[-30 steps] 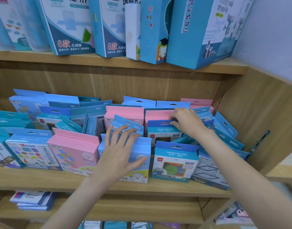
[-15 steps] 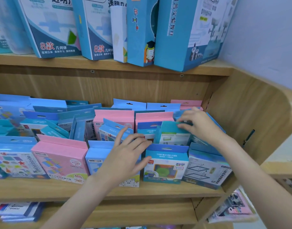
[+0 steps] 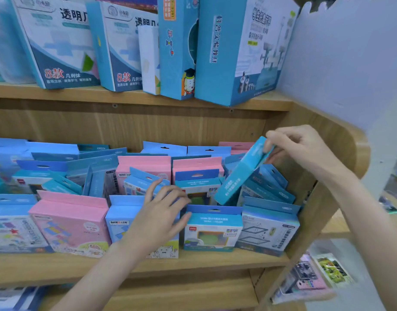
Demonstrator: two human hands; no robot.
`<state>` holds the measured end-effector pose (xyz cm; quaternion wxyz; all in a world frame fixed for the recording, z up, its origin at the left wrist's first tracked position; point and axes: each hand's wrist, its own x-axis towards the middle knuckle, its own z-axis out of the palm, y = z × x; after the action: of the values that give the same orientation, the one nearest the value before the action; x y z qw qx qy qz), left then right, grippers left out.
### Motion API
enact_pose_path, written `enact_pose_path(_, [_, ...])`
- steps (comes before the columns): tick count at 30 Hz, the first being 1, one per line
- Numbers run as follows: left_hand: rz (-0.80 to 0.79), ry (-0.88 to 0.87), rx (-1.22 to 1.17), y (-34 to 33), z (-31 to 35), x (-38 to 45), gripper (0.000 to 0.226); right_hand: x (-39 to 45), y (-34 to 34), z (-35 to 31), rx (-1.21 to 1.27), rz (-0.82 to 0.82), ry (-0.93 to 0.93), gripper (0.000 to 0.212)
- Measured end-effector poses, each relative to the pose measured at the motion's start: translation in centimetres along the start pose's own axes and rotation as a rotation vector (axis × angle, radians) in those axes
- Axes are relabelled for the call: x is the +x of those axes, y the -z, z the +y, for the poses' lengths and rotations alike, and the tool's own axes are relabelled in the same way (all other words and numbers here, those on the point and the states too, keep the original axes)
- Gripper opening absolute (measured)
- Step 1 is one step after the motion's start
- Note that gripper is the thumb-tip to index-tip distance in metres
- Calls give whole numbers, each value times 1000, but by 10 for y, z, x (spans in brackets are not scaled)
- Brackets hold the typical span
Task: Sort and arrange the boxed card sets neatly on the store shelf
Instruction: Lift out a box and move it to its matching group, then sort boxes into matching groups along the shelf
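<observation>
The right hand (image 3: 303, 149) is pinching a tilted teal box (image 3: 240, 173) above the shelf (image 3: 215, 261); the left hand (image 3: 159, 218), fingers loosely spread, is resting on a blue box (image 3: 121, 221).

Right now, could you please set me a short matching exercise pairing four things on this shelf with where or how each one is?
Things:
1. teal box
2. pink box
3. left hand
4. tall blue box

States:
A. standing on the upper shelf
B. lifted and tilted, pinched at its top end by the right hand
C. resting on a light blue box in the front row
D. upright in the front row, left of that light blue box

Pairs: 1-B, 2-D, 3-C, 4-A
</observation>
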<state>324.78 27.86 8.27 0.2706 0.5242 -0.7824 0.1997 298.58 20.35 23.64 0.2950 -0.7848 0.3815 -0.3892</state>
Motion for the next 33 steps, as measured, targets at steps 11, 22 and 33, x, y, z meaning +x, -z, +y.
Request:
enact_pose_path(11, [73,-14,76,-9,-2,7,37,5,12,-14,-426,114,113,30])
enact_pose_path(22, [110,122,55,-13,6,10,9,1,14,-15,-393,237,10,25])
enact_pose_path(33, [25,220,114,-15,15,7,28,-16,36,-30,-369,45,113,36])
